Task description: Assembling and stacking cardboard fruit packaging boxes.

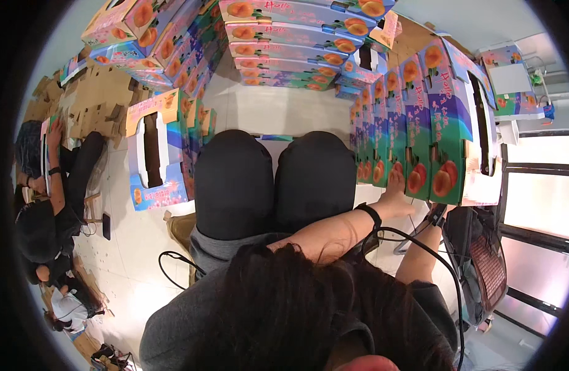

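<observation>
A stack of colourful fruit cartons (420, 123) with peach pictures stands at my right, its top carton (476, 123) showing a white-edged handle slot. My left arm crosses my body, and my left hand (394, 193) lies against the near lower side of that stack, fingers stretched out over the carton edges. Close to the top carton's near edge is my right hand (442, 210); its fingers are hidden behind the carton. Each wrist wears a black band.
Another carton stack (154, 154) stands left of my knees, and more stacked cartons (284, 31) rise ahead. Flattened brown cardboard (99, 99) lies at far left, where a co-worker (43, 216) handles a carton. A dark backpack (476, 266) is at right; a black cable (439, 256) loops by my right arm.
</observation>
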`<action>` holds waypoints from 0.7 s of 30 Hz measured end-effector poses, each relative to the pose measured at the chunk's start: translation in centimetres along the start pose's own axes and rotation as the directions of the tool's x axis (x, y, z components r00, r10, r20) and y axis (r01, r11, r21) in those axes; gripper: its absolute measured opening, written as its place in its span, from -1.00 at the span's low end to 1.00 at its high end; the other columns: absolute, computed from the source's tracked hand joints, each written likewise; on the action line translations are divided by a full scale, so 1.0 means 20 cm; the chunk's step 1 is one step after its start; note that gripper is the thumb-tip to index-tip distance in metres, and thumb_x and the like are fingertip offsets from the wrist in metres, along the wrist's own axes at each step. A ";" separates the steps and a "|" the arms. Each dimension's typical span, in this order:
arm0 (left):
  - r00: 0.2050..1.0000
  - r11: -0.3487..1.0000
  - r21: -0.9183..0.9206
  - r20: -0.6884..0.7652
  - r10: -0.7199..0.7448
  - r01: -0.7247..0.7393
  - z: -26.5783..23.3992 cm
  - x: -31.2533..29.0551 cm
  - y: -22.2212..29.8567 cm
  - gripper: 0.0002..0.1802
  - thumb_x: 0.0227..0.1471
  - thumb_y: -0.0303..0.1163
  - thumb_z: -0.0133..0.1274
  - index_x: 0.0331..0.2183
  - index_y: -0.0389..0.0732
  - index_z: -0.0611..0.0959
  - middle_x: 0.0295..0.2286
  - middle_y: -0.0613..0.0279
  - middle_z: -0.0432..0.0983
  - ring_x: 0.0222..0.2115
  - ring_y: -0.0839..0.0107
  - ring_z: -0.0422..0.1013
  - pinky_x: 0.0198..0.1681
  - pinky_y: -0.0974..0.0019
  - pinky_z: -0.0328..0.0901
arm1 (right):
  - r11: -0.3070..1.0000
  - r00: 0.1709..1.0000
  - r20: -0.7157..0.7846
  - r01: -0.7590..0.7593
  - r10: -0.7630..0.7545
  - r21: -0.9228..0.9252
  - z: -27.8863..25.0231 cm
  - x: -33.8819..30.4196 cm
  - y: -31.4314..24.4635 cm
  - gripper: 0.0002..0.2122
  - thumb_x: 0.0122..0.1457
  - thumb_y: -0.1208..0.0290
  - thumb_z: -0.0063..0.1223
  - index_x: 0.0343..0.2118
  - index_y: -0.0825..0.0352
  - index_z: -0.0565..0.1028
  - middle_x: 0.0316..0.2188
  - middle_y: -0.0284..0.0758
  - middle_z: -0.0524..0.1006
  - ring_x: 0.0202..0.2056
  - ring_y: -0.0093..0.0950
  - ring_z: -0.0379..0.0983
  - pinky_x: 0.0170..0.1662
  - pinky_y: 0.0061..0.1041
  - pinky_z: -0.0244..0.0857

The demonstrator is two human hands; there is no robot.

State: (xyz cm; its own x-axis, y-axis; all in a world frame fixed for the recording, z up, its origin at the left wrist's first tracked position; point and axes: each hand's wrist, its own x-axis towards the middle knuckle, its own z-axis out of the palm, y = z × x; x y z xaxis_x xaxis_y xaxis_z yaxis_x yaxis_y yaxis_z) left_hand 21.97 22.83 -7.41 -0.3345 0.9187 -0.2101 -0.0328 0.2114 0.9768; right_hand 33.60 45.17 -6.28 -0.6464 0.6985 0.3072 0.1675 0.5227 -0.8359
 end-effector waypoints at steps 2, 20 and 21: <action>1.000 0.998 -0.058 0.001 0.015 -0.015 -0.02 -0.02 0.03 0.31 -0.36 -0.21 0.13 0.12 -0.50 -0.45 0.20 -0.23 -0.58 0.24 0.05 -0.59 0.27 0.30 -0.35 | 0.970 0.990 -0.087 -0.091 0.113 0.224 0.07 0.01 -0.09 -0.67 0.15 0.25 0.01 -0.05 0.23 0.39 -0.13 -0.33 0.44 -0.10 -0.51 0.37 0.06 -0.44 0.25; 0.942 0.965 -0.257 -0.307 -0.133 0.053 0.02 0.10 -0.20 -0.04 -0.31 -0.33 0.10 0.14 -0.44 0.09 0.11 -0.26 0.06 0.19 0.03 -0.03 0.21 0.26 -0.08 | 0.715 0.919 -0.117 -0.207 0.376 0.668 0.25 -0.04 -0.28 -0.56 0.16 0.16 -0.09 0.04 0.31 0.29 -0.19 -0.23 0.47 -0.15 -0.32 0.42 -0.03 -0.26 0.30; 0.944 0.964 -0.259 -0.302 -0.134 0.054 0.02 0.10 -0.19 -0.04 -0.31 -0.33 0.10 0.14 -0.44 0.09 0.11 -0.26 0.06 0.19 0.03 -0.03 0.21 0.26 -0.08 | 0.710 0.917 -0.118 -0.209 0.382 0.672 0.24 -0.05 -0.28 -0.55 0.16 0.16 -0.09 0.04 0.32 0.28 -0.19 -0.23 0.48 -0.15 -0.31 0.42 -0.03 -0.25 0.30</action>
State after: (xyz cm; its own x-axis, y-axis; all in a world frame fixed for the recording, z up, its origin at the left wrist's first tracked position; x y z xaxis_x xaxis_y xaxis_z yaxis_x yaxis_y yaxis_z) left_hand 21.89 23.96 -11.53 -0.5956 0.7382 -0.3166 -0.2931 0.1672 0.9413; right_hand 29.74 39.21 -4.14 -0.4403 0.8977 0.0164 -0.2466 -0.1034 -0.9636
